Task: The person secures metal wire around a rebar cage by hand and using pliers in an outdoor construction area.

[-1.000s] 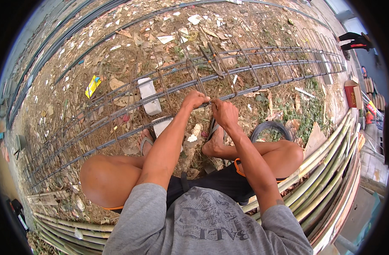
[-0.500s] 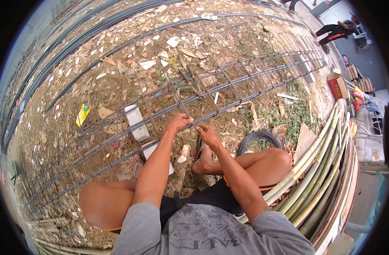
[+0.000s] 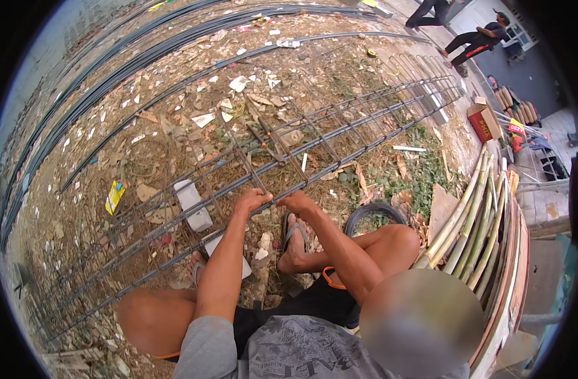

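A long cage of dark steel rebar (image 3: 339, 165) slants across the ground before my crouched legs, with square stirrups along its bars. My left hand (image 3: 252, 201) is at the near lower bar beside a stirrup, its fingers closed in a pinch. Close to its right, my right hand (image 3: 298, 202) is also pinched at this bar, back of the hand upward. Whatever the fingertips hold is too small to make out. Beyond the hands, a plier-like tool with orange on its handles (image 3: 265, 143) lies among the cage bars.
Pale blocks (image 3: 193, 205) lie under the cage. A coil of dark wire (image 3: 372, 213) lies by my right knee, near bamboo poles (image 3: 475, 218). Long loose rebars (image 3: 144, 54) stretch across the far side. Two people (image 3: 477, 39) stand far right, near a red carton (image 3: 483, 120).
The view has shifted, so the cage sits lower and further left. My right hand has turned, showing more of its back. Both hands stay at the near bar.
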A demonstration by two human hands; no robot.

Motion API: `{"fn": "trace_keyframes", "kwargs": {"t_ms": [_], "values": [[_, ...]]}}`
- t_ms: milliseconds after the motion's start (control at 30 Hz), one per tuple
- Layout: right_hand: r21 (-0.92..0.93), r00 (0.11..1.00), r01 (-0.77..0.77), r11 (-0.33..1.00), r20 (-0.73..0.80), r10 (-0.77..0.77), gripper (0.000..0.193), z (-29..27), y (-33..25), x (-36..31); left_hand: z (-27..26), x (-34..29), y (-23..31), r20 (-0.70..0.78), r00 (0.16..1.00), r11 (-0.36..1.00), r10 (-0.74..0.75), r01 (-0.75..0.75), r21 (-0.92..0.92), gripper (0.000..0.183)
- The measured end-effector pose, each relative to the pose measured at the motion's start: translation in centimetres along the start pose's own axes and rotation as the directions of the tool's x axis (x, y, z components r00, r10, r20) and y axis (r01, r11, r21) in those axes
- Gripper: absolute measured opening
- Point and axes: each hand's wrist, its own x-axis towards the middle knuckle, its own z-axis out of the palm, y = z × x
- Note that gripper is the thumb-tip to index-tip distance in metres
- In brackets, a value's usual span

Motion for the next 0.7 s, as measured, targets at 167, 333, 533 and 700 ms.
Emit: {"fn": "trace_keyframes", "kwargs": {"t_ms": [167, 333, 533, 700], "values": [[-0.504, 0.958, 0.244, 0.828, -0.010, -0.288, 0.036, -0.3, -0.6, 1.1, 0.2, 0.4, 0.4, 0.107, 0.994, 0.997, 0.030, -0.021, -0.080, 0.047], [-0.721, 0.930, 0.294, 0.628, 0.064, -0.362, 0.028, 0.6, -4.3, -0.2, -0.7, -0.4, -0.5, 0.113, 0.991, 0.993, -0.070, 0.080, -0.087, 0.047], [-0.844, 0.883, 0.323, 0.429, 0.105, -0.457, 0.019, -0.3, -5.3, 0.3, -0.8, -1.3, 2.0, 0.135, 0.986, 0.980, -0.096, 0.117, -0.159, 0.043], [-0.826, 0.833, 0.265, 0.497, -0.063, -0.549, 0.021, 0.7, -6.3, -2.2, -0.9, -1.1, 1.3, 0.164, 0.981, 0.928, -0.102, 0.154, -0.339, 0.039]]}}
